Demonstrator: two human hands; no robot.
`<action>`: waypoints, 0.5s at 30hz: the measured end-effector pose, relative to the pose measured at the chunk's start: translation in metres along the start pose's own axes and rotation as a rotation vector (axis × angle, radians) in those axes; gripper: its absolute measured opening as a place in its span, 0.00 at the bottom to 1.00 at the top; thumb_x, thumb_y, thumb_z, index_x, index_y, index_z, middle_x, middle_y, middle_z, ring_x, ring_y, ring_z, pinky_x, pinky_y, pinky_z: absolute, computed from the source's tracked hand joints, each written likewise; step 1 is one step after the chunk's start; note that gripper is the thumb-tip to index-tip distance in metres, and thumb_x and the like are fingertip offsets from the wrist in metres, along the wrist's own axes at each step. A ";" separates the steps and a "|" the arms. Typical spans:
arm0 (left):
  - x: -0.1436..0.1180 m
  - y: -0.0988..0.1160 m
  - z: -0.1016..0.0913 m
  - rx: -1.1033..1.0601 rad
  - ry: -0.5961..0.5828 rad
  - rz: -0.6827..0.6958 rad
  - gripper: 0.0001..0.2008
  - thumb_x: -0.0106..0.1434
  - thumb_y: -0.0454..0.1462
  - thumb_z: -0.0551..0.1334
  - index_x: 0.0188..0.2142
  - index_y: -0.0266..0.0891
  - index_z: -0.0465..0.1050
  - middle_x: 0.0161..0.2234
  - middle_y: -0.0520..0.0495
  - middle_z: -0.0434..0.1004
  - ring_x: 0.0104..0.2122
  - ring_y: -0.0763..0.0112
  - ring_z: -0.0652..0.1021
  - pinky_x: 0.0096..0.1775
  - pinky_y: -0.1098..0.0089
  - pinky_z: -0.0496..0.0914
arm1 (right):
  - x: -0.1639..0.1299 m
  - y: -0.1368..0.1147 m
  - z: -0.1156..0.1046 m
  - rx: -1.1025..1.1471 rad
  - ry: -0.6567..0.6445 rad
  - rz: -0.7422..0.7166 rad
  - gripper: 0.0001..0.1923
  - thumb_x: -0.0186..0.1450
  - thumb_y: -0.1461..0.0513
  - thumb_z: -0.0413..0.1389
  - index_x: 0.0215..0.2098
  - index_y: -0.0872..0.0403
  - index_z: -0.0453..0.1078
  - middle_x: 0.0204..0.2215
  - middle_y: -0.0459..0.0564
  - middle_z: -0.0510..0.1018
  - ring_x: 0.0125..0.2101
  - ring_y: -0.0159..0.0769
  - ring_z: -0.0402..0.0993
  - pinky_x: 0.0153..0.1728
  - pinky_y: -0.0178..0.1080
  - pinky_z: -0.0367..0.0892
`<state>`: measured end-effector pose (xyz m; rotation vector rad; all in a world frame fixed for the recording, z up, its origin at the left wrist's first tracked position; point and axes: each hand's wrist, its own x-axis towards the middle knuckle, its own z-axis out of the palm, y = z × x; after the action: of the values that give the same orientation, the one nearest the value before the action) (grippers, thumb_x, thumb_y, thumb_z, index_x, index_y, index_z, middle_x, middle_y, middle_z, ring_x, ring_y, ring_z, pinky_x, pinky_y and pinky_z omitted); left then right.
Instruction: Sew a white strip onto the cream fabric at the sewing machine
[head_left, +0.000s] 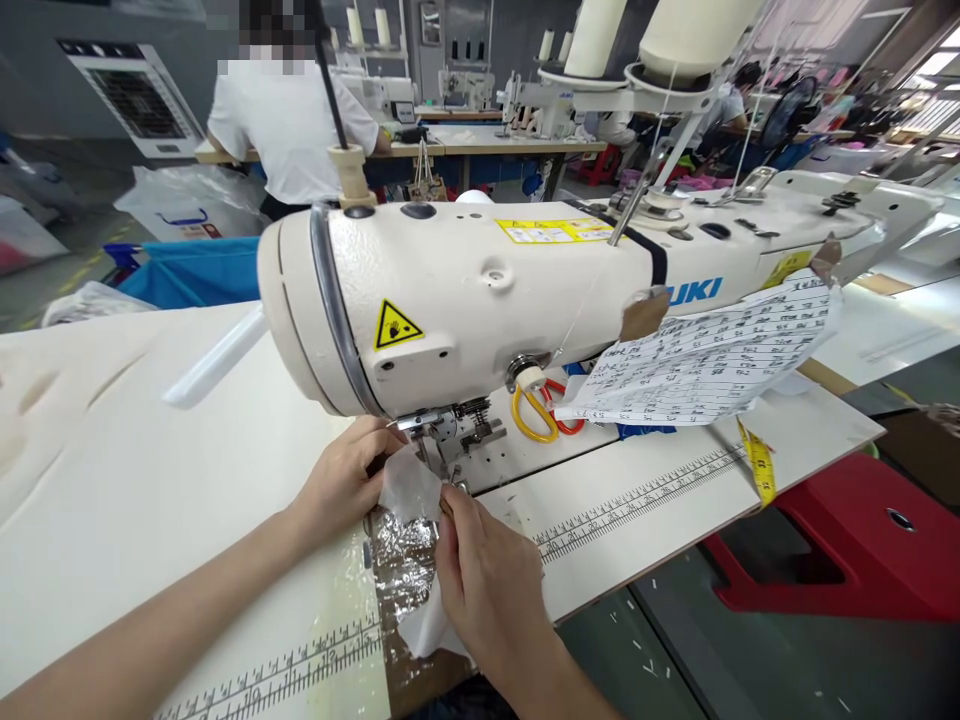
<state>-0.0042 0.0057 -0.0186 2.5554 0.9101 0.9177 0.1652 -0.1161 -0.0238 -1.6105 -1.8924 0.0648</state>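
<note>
A thin white piece of fabric (411, 484) lies between my two hands, just in front of the presser foot area of a white sewing machine (450, 290). My left hand (341, 480) pinches its left edge, close under the needle area. My right hand (487, 570) grips the fabric's right side between thumb and fingers. A lower flap of white fabric (431, 625) hangs below the right hand over a clear-taped brown strip (405, 565). The needle and the exact stitching spot are hard to make out.
Scissors with yellow and red handles (536, 415) lie behind the needle area. A handwritten sheet (712, 350) is attached to the machine. A yellow tape measure (757, 460) hangs over the table's edge. A red stool (847, 540) stands at right; a person in white (285, 130) sits ahead.
</note>
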 end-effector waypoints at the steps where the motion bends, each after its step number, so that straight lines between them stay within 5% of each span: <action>1: 0.000 -0.001 0.001 0.020 0.011 0.045 0.08 0.70 0.36 0.56 0.33 0.40 0.69 0.35 0.48 0.77 0.34 0.70 0.77 0.34 0.70 0.74 | 0.001 0.000 0.001 -0.006 0.002 0.000 0.14 0.69 0.71 0.47 0.50 0.58 0.67 0.31 0.50 0.81 0.27 0.37 0.80 0.23 0.36 0.65; 5: 0.000 -0.001 0.000 0.106 0.001 0.245 0.07 0.69 0.30 0.55 0.39 0.38 0.71 0.38 0.45 0.77 0.36 0.68 0.76 0.39 0.67 0.75 | 0.003 0.000 0.005 -0.053 0.030 -0.015 0.16 0.70 0.70 0.44 0.51 0.60 0.67 0.32 0.52 0.83 0.27 0.37 0.81 0.22 0.36 0.67; 9: -0.001 0.006 -0.011 0.135 -0.116 0.274 0.11 0.70 0.29 0.52 0.43 0.35 0.72 0.42 0.41 0.75 0.41 0.65 0.76 0.42 0.65 0.77 | -0.010 0.002 -0.004 -0.023 0.050 -0.005 0.16 0.72 0.68 0.43 0.54 0.61 0.66 0.34 0.55 0.83 0.28 0.40 0.82 0.23 0.36 0.70; 15: -0.013 0.018 -0.013 0.305 -0.271 0.229 0.17 0.70 0.26 0.49 0.50 0.31 0.73 0.50 0.38 0.73 0.49 0.57 0.71 0.47 0.58 0.76 | -0.075 -0.003 -0.041 0.256 -0.252 0.219 0.10 0.70 0.63 0.48 0.43 0.45 0.69 0.23 0.44 0.79 0.19 0.35 0.77 0.21 0.30 0.69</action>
<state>-0.0121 -0.0163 -0.0067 2.9985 0.7364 0.4940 0.1862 -0.1992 -0.0227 -1.6842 -1.7926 0.6038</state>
